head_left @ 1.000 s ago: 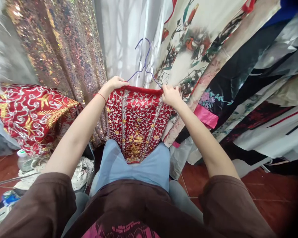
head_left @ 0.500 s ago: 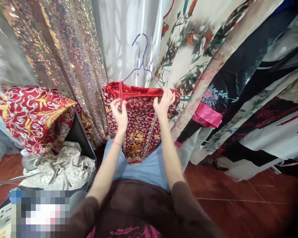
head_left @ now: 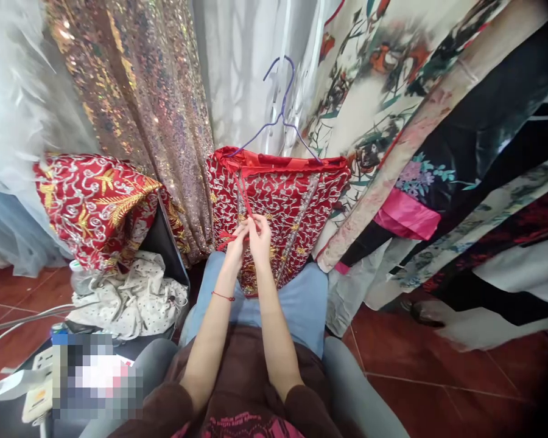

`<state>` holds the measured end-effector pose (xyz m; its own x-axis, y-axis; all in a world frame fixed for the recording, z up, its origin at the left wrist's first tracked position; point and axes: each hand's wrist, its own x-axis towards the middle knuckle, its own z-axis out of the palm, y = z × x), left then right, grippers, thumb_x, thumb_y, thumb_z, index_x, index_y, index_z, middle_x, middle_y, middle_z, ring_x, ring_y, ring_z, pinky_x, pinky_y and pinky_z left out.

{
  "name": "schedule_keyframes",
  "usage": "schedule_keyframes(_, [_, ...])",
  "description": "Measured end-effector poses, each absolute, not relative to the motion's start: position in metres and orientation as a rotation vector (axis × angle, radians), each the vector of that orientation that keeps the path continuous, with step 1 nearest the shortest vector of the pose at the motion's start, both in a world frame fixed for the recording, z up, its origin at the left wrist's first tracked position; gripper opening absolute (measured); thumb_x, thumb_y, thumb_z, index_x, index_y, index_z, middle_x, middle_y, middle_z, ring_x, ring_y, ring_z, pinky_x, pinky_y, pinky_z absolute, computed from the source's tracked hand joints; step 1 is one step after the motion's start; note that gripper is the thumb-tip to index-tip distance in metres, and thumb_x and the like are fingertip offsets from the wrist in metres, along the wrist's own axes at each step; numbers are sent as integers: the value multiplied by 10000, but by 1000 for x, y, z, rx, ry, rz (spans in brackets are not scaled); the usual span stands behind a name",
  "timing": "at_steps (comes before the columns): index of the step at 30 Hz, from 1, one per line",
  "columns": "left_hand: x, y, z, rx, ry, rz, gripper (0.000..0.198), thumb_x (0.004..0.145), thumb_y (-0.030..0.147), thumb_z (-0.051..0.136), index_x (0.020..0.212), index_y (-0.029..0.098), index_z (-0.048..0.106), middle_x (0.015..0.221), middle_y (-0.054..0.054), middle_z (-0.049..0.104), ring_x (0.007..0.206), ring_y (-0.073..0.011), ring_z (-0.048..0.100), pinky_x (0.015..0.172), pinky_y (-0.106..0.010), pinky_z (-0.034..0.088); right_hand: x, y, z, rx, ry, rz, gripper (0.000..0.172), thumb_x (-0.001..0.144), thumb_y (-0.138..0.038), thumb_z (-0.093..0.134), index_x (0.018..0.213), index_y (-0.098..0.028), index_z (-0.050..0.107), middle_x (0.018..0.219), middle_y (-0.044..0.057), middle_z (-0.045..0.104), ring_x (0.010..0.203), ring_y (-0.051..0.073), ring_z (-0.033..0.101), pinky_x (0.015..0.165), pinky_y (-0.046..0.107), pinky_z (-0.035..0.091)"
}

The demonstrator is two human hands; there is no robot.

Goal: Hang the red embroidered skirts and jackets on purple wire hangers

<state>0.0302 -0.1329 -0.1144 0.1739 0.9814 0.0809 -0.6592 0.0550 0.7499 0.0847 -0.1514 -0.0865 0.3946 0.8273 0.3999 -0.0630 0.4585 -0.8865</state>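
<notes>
A red embroidered garment with silver and gold thread hangs in front of me on a purple wire hanger. A thin red ribbon runs down from its top edge. My left hand and my right hand meet close together in front of the garment's middle, both pinching the lower end of that ribbon. A red string bracelet circles my left wrist.
Another red embroidered cloth drapes over a dark box at the left, with white dotted fabric below it. Sequined fabric hangs behind. Floral and black garments hang at the right. Red tile floor lies below.
My hands left the garment's top edge, came down and together at its middle, drawing the red ribbon with them. The view shifted slightly left.
</notes>
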Motion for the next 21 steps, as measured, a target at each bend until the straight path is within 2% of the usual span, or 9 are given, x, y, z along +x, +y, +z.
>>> schedule_keyframes(2, [31,-136,-114,803,553,1338,206,725,266,732,901,161,709,720,4,657,647,-101,601,703,-226,498,90,-157,-84,-931,-970,651,244,886,-436,566,937,-200,600,814,16,678,781,141,656,777,286,541])
schedule_keyframes(5, [26,-138,-111,827,609,1436,108,756,268,683,778,163,700,477,77,428,448,-55,394,556,-188,440,97,-162,-80,-895,-902,643,250,881,-420,573,989,-201,626,767,-5,664,691,120,618,707,267,533])
schedule_keyframes(7, [21,-139,-109,799,635,1509,125,786,286,645,740,175,680,433,100,295,406,-51,275,482,-173,377,100,-162,-78,-837,-864,644,250,863,-400,597,1009,-201,632,786,-6,658,662,102,584,694,252,520])
schedule_keyframes(8, [19,-139,-107,798,649,1531,134,795,294,639,739,178,676,435,101,274,405,-52,255,465,-173,357,101,-162,-77,-804,-844,661,249,852,-400,606,1001,-203,632,814,-4,656,645,92,561,680,243,510])
schedule_keyframes(11, [15,-141,-104,908,713,1548,162,799,313,669,725,169,663,471,84,357,442,-57,327,494,-180,372,100,-158,-77,-771,-823,775,246,833,-441,590,927,-214,602,898,13,642,604,76,490,616,231,475])
schedule_keyframes(14, [16,-143,-102,1073,768,1597,180,806,343,692,763,173,651,628,27,572,591,-85,521,630,-197,451,97,-159,-79,-828,-879,843,255,818,-465,575,827,-210,574,817,16,613,620,97,484,627,242,474])
schedule_keyframes(16, [18,-145,-101,1159,802,1690,174,817,355,691,843,185,669,810,-17,664,763,-119,606,773,-226,482,94,-162,-79,-863,-949,865,254,800,-457,602,783,-204,591,769,13,604,663,117,512,678,254,492])
schedule_keyframes(18, [18,-145,-101,1246,846,1790,204,855,389,652,913,199,696,962,-46,687,925,-147,621,909,-256,464,94,-167,-78,-906,-1066,865,251,805,-452,604,766,-204,616,795,18,629,736,139,556,766,273,508])
schedule_keyframes(21, [16,-144,-102,1228,810,1742,371,919,499,527,938,191,731,1021,-75,707,1028,-178,631,993,-293,439,96,-173,-75,-976,-1283,769,274,852,-447,551,742,-212,639,860,24,648,863,163,596,899,296,488])
